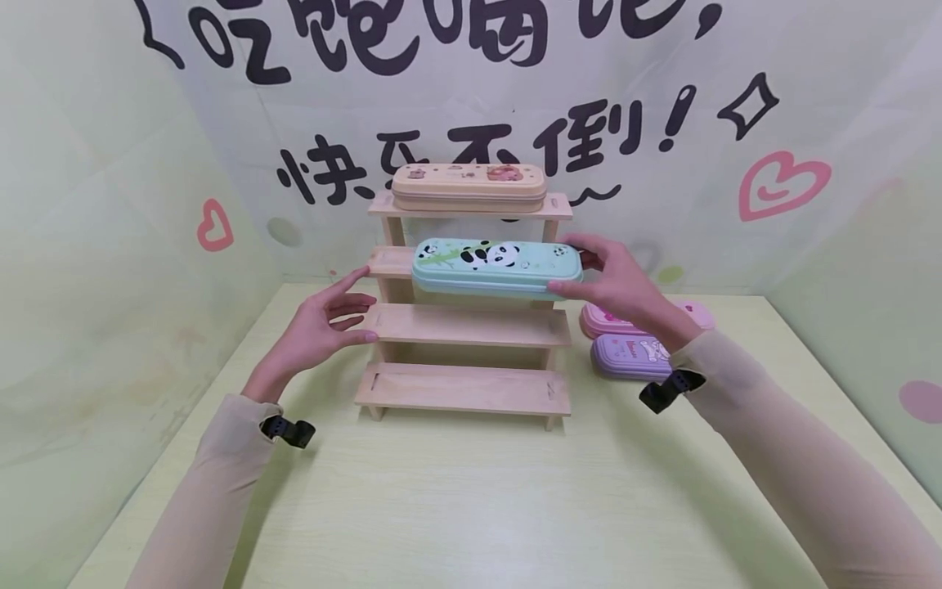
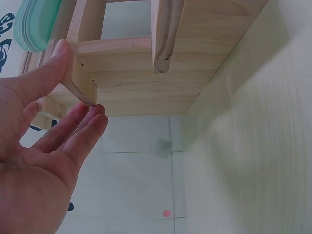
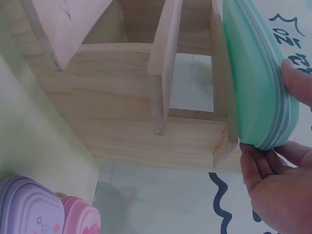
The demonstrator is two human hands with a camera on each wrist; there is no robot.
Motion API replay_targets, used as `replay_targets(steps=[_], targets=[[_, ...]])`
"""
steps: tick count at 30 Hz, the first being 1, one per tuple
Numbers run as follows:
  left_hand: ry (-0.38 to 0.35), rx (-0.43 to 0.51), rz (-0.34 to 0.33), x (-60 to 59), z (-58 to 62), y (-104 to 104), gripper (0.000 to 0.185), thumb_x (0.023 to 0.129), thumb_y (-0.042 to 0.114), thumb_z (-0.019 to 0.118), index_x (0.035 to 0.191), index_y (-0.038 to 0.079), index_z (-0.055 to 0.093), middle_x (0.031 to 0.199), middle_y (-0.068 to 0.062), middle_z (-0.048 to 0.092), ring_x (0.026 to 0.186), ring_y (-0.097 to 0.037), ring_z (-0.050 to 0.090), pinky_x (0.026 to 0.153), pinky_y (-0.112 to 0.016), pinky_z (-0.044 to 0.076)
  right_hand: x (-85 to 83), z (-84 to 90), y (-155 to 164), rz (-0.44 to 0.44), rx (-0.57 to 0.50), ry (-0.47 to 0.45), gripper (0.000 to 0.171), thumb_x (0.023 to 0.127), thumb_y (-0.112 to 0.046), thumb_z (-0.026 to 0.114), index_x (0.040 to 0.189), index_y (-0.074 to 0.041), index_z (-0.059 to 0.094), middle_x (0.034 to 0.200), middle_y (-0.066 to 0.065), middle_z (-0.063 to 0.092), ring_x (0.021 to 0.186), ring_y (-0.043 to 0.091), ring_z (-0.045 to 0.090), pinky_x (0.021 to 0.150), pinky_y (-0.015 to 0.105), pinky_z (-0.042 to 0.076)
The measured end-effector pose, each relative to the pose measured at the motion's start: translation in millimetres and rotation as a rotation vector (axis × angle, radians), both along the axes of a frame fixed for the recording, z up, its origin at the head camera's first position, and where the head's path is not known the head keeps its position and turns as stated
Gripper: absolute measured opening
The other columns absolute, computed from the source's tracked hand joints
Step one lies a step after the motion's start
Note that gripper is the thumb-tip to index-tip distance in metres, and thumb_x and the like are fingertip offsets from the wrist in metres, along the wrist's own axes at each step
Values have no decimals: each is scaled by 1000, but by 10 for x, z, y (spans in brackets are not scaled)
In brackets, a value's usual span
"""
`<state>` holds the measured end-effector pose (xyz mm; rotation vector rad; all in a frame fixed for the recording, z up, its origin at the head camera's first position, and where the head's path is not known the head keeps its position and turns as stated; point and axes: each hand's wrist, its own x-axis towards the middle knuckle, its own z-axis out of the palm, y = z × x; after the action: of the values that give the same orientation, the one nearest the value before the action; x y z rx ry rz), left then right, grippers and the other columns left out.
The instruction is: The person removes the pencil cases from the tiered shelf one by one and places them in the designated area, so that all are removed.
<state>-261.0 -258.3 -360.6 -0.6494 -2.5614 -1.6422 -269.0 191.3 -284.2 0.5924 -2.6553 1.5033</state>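
Observation:
A mint-green panda pencil case (image 1: pixel 495 266) lies along the second shelf of a wooden stepped rack (image 1: pixel 467 323). My right hand (image 1: pixel 616 282) grips its right end, thumb below and fingers over the top; the wrist view shows the green case (image 3: pixel 256 78) pinched at its edge. My left hand (image 1: pixel 324 323) is open beside the rack's left end. Its fingertips (image 2: pixel 62 48) touch the shelf ends, apart from the case. A beige pencil case (image 1: pixel 468 186) lies on the top shelf.
A pink case (image 1: pixel 603 321) and a purple case (image 1: pixel 634 357) lie on the green table (image 1: pixel 471 499) right of the rack, behind my right wrist. The two lower shelves hold nothing. Decorated walls enclose the table at back and sides.

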Motion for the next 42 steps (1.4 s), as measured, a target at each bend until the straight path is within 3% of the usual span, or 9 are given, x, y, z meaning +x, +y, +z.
replay_targets(steps=[5,13,20,28,38,42], targets=[[-6,5,-3,9,3,6,101,84,-4,87,166,29,37,140,-21,62,131,-36,59,108,-41,54,83,-46,78,-2,-17,14,69,90,-13,86,150,-2,54,136,15,63,115,27,58,93,25,50],[-3,26,-19,5,4,12,100,85,-5,86,166,28,37,141,-21,61,131,-36,58,109,-47,52,239,-117,268,6,0,64,69,90,-14,86,150,-3,55,138,14,61,115,26,57,93,19,50],[2,21,-15,6,-4,-6,100,85,-5,86,166,29,37,141,-22,61,130,-36,58,109,-47,51,393,-151,410,-14,-1,58,66,90,-13,85,149,-7,56,136,9,60,113,26,56,86,20,54],[1,27,-20,20,-1,-9,101,85,-6,86,166,27,36,141,-23,60,130,-37,58,109,-50,50,540,-245,626,-5,11,122,66,89,-5,85,148,-4,56,128,10,61,99,21,59,80,14,53],[3,21,-19,17,4,-3,101,85,-5,86,166,28,36,141,-23,61,130,-37,58,109,-47,52,698,-396,955,29,-10,170,66,86,6,84,145,-4,58,131,4,61,112,12,61,92,10,51],[9,13,-18,20,2,-6,100,85,-5,86,166,28,36,141,-22,61,130,-36,59,109,-44,53,790,-425,1066,9,-2,168,68,85,8,84,146,-4,58,132,1,61,108,12,61,89,10,51]])
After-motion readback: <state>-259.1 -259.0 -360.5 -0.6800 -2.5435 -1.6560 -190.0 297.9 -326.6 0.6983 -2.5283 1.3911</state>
